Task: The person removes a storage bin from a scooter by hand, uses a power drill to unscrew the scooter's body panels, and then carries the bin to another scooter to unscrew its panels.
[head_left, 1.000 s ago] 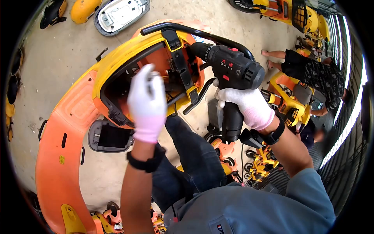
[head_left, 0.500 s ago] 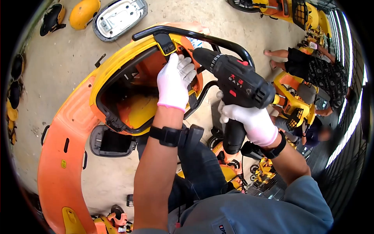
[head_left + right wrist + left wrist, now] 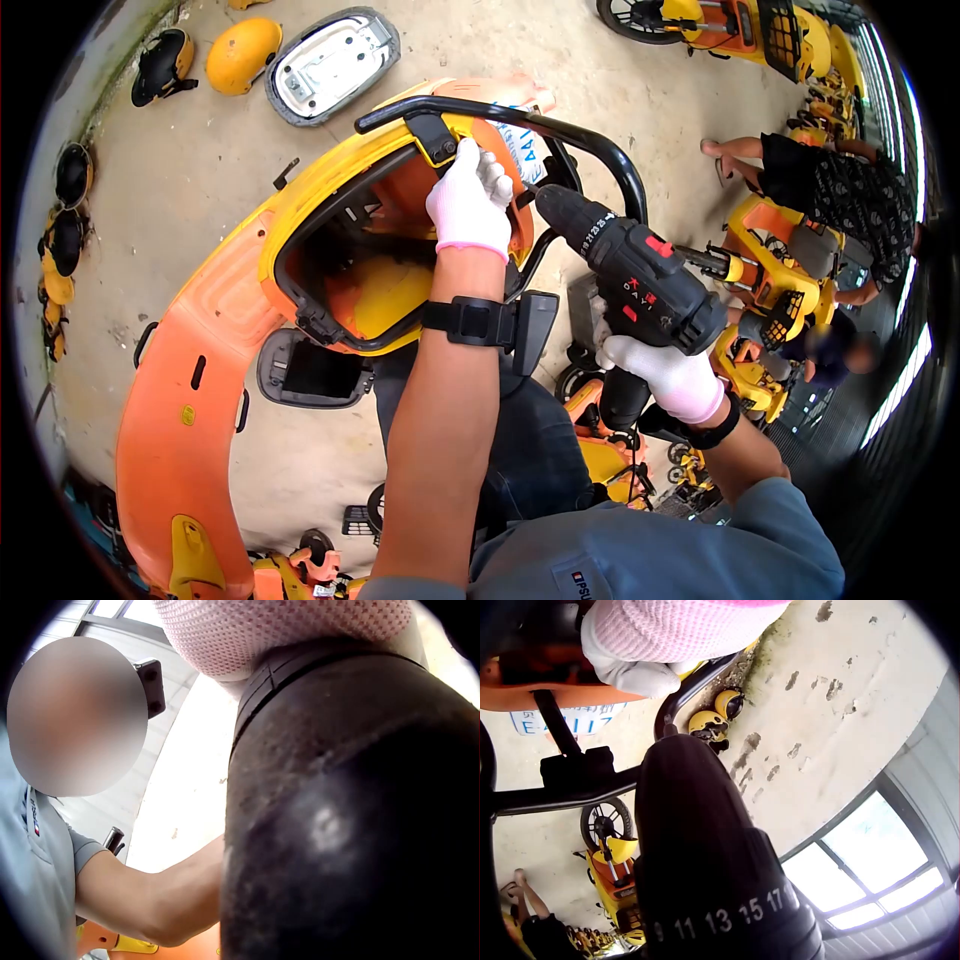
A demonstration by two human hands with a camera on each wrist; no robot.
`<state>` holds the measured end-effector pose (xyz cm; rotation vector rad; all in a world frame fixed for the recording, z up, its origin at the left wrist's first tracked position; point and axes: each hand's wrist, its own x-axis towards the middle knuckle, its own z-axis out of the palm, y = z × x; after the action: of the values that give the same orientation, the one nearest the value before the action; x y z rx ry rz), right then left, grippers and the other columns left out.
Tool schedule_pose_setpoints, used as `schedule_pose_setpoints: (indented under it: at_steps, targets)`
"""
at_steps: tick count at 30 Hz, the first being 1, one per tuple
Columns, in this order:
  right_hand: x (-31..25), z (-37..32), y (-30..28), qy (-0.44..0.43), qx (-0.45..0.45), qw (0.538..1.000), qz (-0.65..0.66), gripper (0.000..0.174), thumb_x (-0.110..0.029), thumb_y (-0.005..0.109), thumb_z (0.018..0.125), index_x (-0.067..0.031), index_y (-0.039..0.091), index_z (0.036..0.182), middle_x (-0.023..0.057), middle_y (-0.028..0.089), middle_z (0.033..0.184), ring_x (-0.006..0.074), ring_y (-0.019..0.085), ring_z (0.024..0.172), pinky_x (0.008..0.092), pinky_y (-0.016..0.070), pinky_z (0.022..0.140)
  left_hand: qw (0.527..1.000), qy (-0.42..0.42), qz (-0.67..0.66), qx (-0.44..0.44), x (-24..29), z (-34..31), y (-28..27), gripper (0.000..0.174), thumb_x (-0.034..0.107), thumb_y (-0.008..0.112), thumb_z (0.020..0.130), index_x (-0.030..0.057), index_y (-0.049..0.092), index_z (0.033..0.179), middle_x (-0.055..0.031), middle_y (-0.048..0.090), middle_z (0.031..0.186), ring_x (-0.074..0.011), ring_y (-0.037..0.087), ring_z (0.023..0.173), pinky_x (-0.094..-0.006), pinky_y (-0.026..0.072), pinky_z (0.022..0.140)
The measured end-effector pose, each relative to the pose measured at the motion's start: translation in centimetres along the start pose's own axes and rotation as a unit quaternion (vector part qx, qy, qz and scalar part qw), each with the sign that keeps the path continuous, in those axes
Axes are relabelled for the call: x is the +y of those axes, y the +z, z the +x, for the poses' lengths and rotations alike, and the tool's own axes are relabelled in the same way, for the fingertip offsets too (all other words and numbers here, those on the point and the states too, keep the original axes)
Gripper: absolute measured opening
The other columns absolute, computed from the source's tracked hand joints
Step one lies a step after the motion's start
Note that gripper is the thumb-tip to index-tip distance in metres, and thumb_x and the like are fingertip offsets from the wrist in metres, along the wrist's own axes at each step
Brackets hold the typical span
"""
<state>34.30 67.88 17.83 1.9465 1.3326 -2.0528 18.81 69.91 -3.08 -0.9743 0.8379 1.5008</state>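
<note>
Our left hand (image 3: 468, 205) reaches forward, fingers bent, by one bracket (image 3: 432, 138); we cannot tell whether it pinches anything. Our right hand (image 3: 665, 378) grips one drill (image 3: 640, 270), chuck near one black rail (image 3: 590, 143).

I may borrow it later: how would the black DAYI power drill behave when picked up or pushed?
The black drill looks hard-cased, so probably stiff. It may feel top-heavy, its bulky body sitting beyond the black handle that the white-gloved right hand grips. Pushed while lying down, it would likely rock, not roll far, since the handle juts out.
</note>
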Motion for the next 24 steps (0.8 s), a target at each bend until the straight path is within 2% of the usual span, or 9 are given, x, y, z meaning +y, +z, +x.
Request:
schedule_pose_setpoints:
  at_steps: [3, 9, 11, 13, 15, 17, 19, 21, 24]
  targets:
    - [0.3, -0.3, -0.3, -0.008, 0.004, 1.0, -0.004, 0.036, 0.006, 0.06, 0.084, -0.0024, 0.056, 0.119, 0.0024, 0.062, 0.086, 0.0098, 0.06, 0.077, 0.0271, 0.0502, 0.071, 1.0, 0.006, -0.015, 0.016, 0.0, -0.1, 0.4, 0.02, 0.024, 0.067, 0.096, 0.0078, 0.064, 0.085, -0.0016, 0.064, 0.071, -0.0113, 0.057, 0.053, -0.0228, 0.0458, 0.047]
    - [0.8, -1.3, -1.2, -0.022, 0.0, 1.0, -0.007, 0.038, 0.007, 0.061, 0.084, -0.002, 0.057, 0.12, 0.0031, 0.063, 0.088, 0.0105, 0.062, 0.08, 0.0272, 0.0512, 0.073, 0.998, 0.012, -0.05, -0.03, 0.1, -0.1, 0.4, 0.019, 0.019, 0.065, 0.094, 0.0111, 0.059, 0.078, 0.0001, 0.057, 0.065, -0.0111, 0.054, 0.051, -0.0229, 0.0425, 0.043]
    - [1.2, -1.7, -1.6, -0.018, 0.002, 1.0, 0.003, 0.039, 0.007, 0.062, 0.083, -0.0019, 0.057, 0.121, 0.0033, 0.063, 0.089, 0.0108, 0.062, 0.081, 0.0275, 0.0516, 0.073, 0.998, -0.01, -0.027, -0.05, 0.1, -1.2, 0.8, 0.013, 0.016, 0.059, 0.096, 0.0123, 0.059, 0.084, 0.0031, 0.056, 0.068, -0.0082, 0.054, 0.056, -0.0204, 0.043, 0.047]
    - [1.7, -2.1, -2.1, -0.004, 0.005, 1.0, 0.017, 0.042, 0.008, 0.063, 0.082, -0.0018, 0.057, 0.123, 0.0037, 0.065, 0.091, 0.0114, 0.063, 0.083, 0.0281, 0.0523, 0.075, 0.995, -0.07, 0.006, -0.071, 0.3, -2.7, 0.2, 0.011, 0.018, 0.061, 0.094, 0.0117, 0.06, 0.085, 0.0028, 0.057, 0.07, -0.0096, 0.054, 0.057, -0.0236, 0.0408, 0.048]
    - [2.3, -2.5, -3.0, -0.007, 0.015, 0.999, -0.041, 0.042, 0.007, 0.063, 0.082, 0.0007, 0.058, 0.123, 0.0038, 0.065, 0.096, 0.012, 0.062, 0.087, 0.0292, 0.0519, 0.079, 0.972, -0.059, 0.113, -0.198, 0.8, -5.9, -3.4, 0.014, 0.021, 0.06, 0.094, 0.0073, 0.061, 0.09, 0.0006, 0.056, 0.073, -0.0114, 0.052, 0.059, -0.0262, 0.0388, 0.052]
    - [2.5, -3.0, -3.1, 0.001, -0.009, 1.0, 0.02, 0.041, 0.006, 0.061, 0.082, 0.0025, 0.057, 0.123, 0.005, 0.065, 0.095, 0.0133, 0.063, 0.087, 0.0294, 0.052, 0.079, 0.954, 0.007, 0.227, -0.197, 3.0, -11.6, -7.3, 0.021, 0.023, 0.059, 0.094, 0.0023, 0.061, 0.095, -0.0016, 0.056, 0.075, -0.012, 0.05, 0.061, -0.0279, 0.0375, 0.054]
    - [2.9, -3.1, -3.0, 0.029, -0.011, 0.997, 0.068, 0.041, 0.007, 0.06, 0.082, 0.0031, 0.057, 0.123, 0.0056, 0.064, 0.093, 0.0148, 0.062, 0.085, 0.0296, 0.0511, 0.079, 0.953, -0.005, 0.275, -0.128, 5.8, -15.5, -12.9, 0.021, 0.02, 0.061, 0.093, -0.0009, 0.061, 0.098, -0.0029, 0.055, 0.075, -0.0114, 0.05, 0.063, -0.0274, 0.0388, 0.054]
    - [3.7, -2.8, -2.3, 0.029, 0.01, 0.999, 0.012, 0.048, -0.002, 0.06, 0.074, 0.0028, 0.054, 0.121, 0.0083, 0.061, 0.088, 0.0154, 0.059, 0.074, 0.0301, 0.0504, 0.07, 0.927, 0.023, 0.375, 0.005, 8.2, -17.0, -19.0, 0.019, 0.017, 0.064, 0.092, -0.0006, 0.062, 0.099, -0.003, 0.057, 0.074, -0.0104, 0.051, 0.06, -0.0263, 0.0406, 0.052]
    - [5.0, -2.7, -2.9, 0.027, -0.063, 0.997, 0.029, 0.041, 0.007, 0.059, 0.081, 0.0031, 0.057, 0.122, 0.0055, 0.064, 0.092, 0.0141, 0.062, 0.083, 0.0291, 0.0509, 0.078, 0.885, 0.066, 0.422, 0.185, 10.5, -15.1, -30.3, 0.015, 0.015, 0.066, 0.091, 0.0022, 0.063, 0.097, -0.0024, 0.06, 0.071, -0.01, 0.053, 0.053, -0.0247, 0.0418, 0.047]
